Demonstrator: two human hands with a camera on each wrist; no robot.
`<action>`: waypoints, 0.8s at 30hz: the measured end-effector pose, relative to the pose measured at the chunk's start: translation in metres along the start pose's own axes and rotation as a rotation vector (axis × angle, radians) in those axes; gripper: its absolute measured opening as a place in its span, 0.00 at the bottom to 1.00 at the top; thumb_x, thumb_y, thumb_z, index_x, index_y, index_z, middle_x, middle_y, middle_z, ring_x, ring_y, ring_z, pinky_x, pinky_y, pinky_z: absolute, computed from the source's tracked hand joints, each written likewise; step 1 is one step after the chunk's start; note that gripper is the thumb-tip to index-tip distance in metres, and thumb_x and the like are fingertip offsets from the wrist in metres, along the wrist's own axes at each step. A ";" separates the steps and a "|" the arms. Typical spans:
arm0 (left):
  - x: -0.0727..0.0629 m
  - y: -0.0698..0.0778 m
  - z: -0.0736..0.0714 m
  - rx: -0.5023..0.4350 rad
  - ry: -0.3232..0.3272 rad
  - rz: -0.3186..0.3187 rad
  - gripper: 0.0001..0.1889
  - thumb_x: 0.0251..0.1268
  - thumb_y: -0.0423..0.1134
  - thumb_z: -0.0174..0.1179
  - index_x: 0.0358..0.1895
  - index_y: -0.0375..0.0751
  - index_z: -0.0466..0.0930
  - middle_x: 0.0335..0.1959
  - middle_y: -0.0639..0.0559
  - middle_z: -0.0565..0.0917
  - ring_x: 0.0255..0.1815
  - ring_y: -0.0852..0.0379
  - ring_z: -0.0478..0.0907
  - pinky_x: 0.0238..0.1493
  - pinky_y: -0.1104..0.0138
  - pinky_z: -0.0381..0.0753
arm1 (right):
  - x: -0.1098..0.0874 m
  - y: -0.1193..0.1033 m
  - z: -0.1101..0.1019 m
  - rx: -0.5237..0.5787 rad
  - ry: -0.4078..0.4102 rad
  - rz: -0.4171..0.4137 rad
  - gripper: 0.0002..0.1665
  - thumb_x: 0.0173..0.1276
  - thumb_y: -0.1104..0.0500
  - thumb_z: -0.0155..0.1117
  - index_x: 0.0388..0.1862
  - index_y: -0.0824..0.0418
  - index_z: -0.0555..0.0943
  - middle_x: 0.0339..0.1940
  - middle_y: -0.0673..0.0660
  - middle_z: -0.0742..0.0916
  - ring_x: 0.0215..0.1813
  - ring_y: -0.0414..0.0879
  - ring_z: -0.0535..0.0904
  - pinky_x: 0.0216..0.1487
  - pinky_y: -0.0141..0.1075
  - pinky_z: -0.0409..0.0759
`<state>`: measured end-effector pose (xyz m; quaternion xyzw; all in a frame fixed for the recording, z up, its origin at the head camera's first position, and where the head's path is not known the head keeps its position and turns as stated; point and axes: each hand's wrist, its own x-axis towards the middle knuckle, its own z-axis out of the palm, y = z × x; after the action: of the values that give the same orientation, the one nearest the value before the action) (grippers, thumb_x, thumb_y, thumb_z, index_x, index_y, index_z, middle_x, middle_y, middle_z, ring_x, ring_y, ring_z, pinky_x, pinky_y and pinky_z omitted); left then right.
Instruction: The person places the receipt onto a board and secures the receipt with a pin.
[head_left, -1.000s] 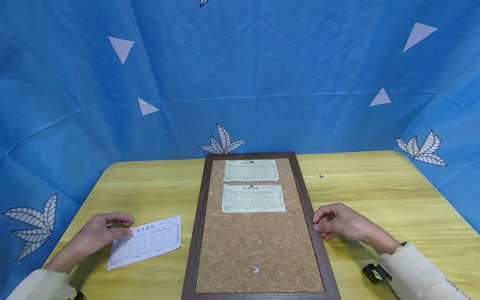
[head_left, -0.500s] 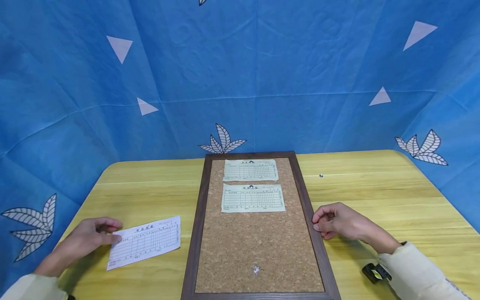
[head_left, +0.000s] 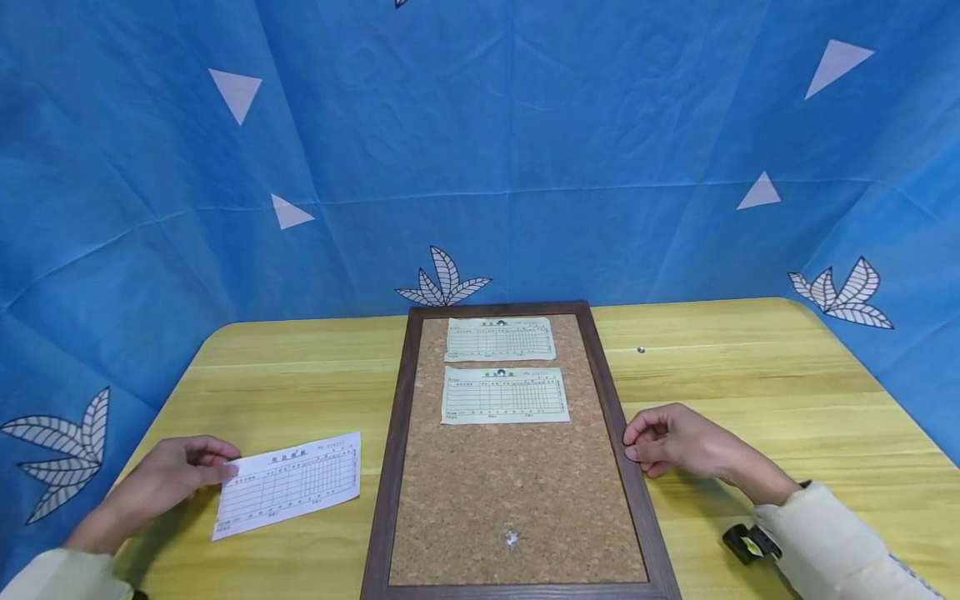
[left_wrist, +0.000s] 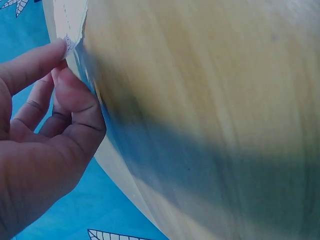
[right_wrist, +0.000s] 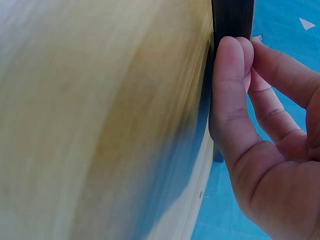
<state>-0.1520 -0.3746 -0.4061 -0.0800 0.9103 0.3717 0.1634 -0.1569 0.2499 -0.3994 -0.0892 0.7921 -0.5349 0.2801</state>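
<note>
At the left of the table, my left hand pinches the upper left corner of a white printed receipt slip. The left wrist view shows the fingertips at the slip's edge. My right hand holds the right side of a cork board with a dark wooden frame, thumb and fingers close together at the frame's edge. Two pale green receipt slips, one upper and one lower, are fixed near the board's top by silver thumbtacks.
A silver thumbtack lies on the wooden table, right of the board. A whitish worn spot shows low on the cork. Blue cloth hangs behind the table and along both sides.
My left hand has drawn back leftward across the white slip to its corner, leaving more of the print in sight. The slip and my right hand have stayed nearly still.
</note>
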 end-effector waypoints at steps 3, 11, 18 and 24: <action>-0.001 0.001 -0.001 0.006 0.002 0.008 0.16 0.65 0.32 0.64 0.50 0.23 0.79 0.35 0.49 0.79 0.32 0.55 0.71 0.28 0.66 0.72 | 0.000 0.000 0.000 0.002 -0.003 -0.001 0.07 0.68 0.71 0.63 0.41 0.76 0.78 0.28 0.54 0.81 0.30 0.45 0.80 0.34 0.38 0.84; -0.002 0.001 -0.002 -0.138 -0.051 0.023 0.15 0.68 0.29 0.62 0.51 0.18 0.76 0.38 0.46 0.81 0.36 0.55 0.78 0.37 0.64 0.84 | 0.000 0.000 0.000 -0.004 0.000 0.000 0.06 0.69 0.71 0.62 0.41 0.76 0.78 0.29 0.54 0.81 0.31 0.46 0.79 0.34 0.38 0.84; -0.003 -0.003 -0.005 -0.203 -0.076 0.072 0.17 0.69 0.30 0.62 0.52 0.17 0.76 0.40 0.46 0.83 0.36 0.60 0.80 0.40 0.65 0.85 | -0.001 0.000 0.000 -0.009 0.004 0.005 0.06 0.69 0.70 0.62 0.41 0.75 0.78 0.29 0.54 0.81 0.31 0.46 0.79 0.34 0.39 0.84; -0.005 -0.003 -0.009 -0.211 -0.056 0.088 0.17 0.69 0.32 0.63 0.51 0.17 0.78 0.41 0.49 0.83 0.36 0.62 0.80 0.40 0.66 0.84 | -0.001 -0.002 0.001 -0.026 0.007 0.013 0.06 0.69 0.69 0.63 0.40 0.73 0.79 0.29 0.54 0.82 0.32 0.47 0.80 0.35 0.40 0.85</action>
<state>-0.1486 -0.3832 -0.4001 -0.0461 0.8638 0.4745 0.1631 -0.1557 0.2491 -0.3971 -0.0859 0.8007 -0.5229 0.2796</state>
